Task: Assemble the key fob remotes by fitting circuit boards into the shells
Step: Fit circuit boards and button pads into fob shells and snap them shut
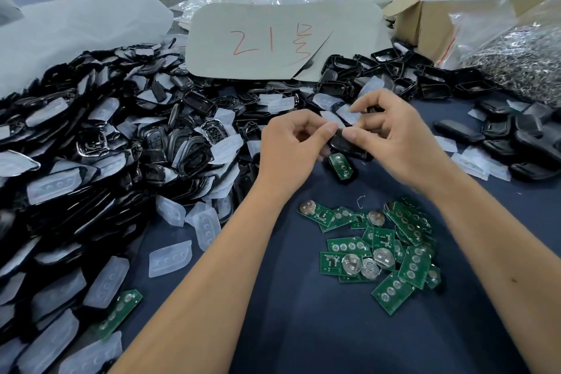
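Observation:
My left hand (pixel 291 143) and my right hand (pixel 391 140) meet above the blue table and both pinch one black key fob shell (pixel 344 146) between thumbs and fingers. Just below them a second black shell with a green circuit board (pixel 341 165) fitted in it lies on the table. A loose heap of green circuit boards (pixel 382 247), some showing round silver battery clips, lies near my right forearm. A single green board (pixel 118 313) sits at the lower left among the pads.
A large pile of black shells and translucent rubber button pads (pixel 106 146) fills the left half. More black shells (pixel 516 143) lie at the right. A grey card with red writing (pixel 273 42), a cardboard box (pixel 425 21) and a bag of metal rings (pixel 516 55) stand behind.

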{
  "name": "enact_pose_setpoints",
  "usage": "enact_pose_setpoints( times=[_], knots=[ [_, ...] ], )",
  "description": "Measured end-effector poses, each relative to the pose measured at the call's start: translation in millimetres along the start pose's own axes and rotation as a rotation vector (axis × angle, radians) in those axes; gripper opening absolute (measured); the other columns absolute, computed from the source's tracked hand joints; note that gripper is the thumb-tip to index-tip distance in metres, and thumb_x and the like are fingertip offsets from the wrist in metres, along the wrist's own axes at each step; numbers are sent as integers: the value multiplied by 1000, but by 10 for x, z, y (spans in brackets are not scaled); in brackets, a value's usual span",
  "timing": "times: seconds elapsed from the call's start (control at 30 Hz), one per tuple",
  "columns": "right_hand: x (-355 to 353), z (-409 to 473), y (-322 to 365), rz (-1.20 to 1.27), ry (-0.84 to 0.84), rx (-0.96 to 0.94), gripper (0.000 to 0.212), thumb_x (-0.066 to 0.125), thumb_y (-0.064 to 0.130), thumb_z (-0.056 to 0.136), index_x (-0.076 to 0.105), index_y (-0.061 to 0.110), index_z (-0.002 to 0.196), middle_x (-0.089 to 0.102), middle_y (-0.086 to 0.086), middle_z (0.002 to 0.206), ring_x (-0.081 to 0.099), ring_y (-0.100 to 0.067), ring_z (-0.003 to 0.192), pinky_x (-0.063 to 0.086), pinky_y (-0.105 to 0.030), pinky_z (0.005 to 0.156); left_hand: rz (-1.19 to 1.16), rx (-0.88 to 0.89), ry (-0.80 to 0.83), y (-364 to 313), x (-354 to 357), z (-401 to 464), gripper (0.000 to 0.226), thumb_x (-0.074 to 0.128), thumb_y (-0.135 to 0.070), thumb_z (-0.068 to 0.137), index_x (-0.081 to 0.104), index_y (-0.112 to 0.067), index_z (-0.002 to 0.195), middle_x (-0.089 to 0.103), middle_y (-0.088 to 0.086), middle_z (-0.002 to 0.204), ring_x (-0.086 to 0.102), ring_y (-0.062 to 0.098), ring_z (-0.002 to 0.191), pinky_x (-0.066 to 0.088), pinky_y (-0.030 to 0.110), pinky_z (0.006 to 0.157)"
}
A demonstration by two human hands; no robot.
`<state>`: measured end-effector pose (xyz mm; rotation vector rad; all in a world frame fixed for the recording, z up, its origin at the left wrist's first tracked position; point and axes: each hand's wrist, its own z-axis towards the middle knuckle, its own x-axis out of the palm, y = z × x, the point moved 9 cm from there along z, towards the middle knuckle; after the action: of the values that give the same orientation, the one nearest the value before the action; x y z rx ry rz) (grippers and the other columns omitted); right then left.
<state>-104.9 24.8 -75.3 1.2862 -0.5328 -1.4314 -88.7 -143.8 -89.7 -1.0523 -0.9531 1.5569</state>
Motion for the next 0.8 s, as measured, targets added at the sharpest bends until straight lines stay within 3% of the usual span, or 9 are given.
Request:
enact_pose_setpoints(
  times=[0.1, 0.2, 0.27, 0.33, 0.4, 0.5, 0.6, 0.67, 0.8],
  knots=[
    [-107, -32, -93, 220, -210, 51, 28, 78, 17, 91, 55, 22, 106, 75, -10, 79, 66, -22, 70, 54, -43, 72, -63, -44, 46, 26, 32, -1, 14, 77, -12, 91, 73, -1, 83, 70, 15, 68, 65, 18, 58, 52, 25, 56],
    [-163, -57, -128, 384, -317, 56, 31, 83, 14, 85, 57, 19, 103, 77, -6, 79, 70, -23, 70, 58, -45, 77, -39, -48, 114, 14, 139, -40, 14, 77, -13, 91, 72, -2, 83, 70, 17, 72, 67, 22, 60, 53, 29, 56],
    [-145, -44, -131, 370, -271, 46, 33, 84, 14, 83, 58, 20, 101, 77, -2, 80, 68, -18, 69, 58, -40, 73, -8, -21, 123, -10, 166, -55, 10, 78, -15, 90, 73, -7, 87, 71, 17, 76, 70, 32, 69, 58, 38, 60],
    [-114, -40, -110, 326, -228, 33, 34, 86, 14, 81, 58, 21, 99, 77, -1, 78, 66, -14, 67, 56, -30, 67, -14, -3, 120, -33, 156, -56, 8, 80, -13, 89, 74, -8, 91, 73, 15, 78, 71, 32, 71, 61, 39, 64],
    [-98, -50, -118, 342, -235, 43, 32, 87, 13, 81, 61, 20, 98, 77, -2, 80, 67, -16, 70, 57, -31, 69, -51, -14, 114, -23, 138, -45, 7, 79, -8, 90, 74, -4, 92, 73, 11, 74, 72, 28, 66, 61, 34, 64],
    [-17, -70, -181, 583, -217, 126, 31, 83, 14, 80, 64, 14, 104, 79, -11, 89, 74, -25, 79, 63, -38, 73, -100, -42, 59, 5, 90, -21, 4, 75, -3, 92, 71, -2, 92, 69, 7, 73, 71, 27, 64, 62, 35, 67],
    [27, -65, -216, 713, -193, 173, 32, 79, 10, 76, 66, 9, 106, 79, -10, 88, 73, -23, 77, 62, -34, 72, -159, -60, 25, 14, 62, -9, 7, 73, 0, 93, 70, -6, 91, 69, 15, 76, 70, 19, 64, 59, 27, 65],
    [31, -53, -219, 730, -182, 176, 31, 78, 8, 76, 68, 6, 105, 78, -8, 84, 70, -24, 73, 62, -34, 72, -171, -51, 28, -10, 64, -3, 7, 72, 0, 93, 72, -7, 96, 73, 20, 83, 72, 18, 69, 60, 27, 68],
    [32, -49, -210, 774, -131, 176, 29, 74, 5, 78, 70, 3, 107, 77, -7, 81, 64, -26, 74, 58, -28, 69, -157, -16, 68, -76, 97, 3, 18, 72, 1, 92, 76, -15, 101, 79, 6, 91, 75, 19, 87, 61, 32, 80]
  ],
)
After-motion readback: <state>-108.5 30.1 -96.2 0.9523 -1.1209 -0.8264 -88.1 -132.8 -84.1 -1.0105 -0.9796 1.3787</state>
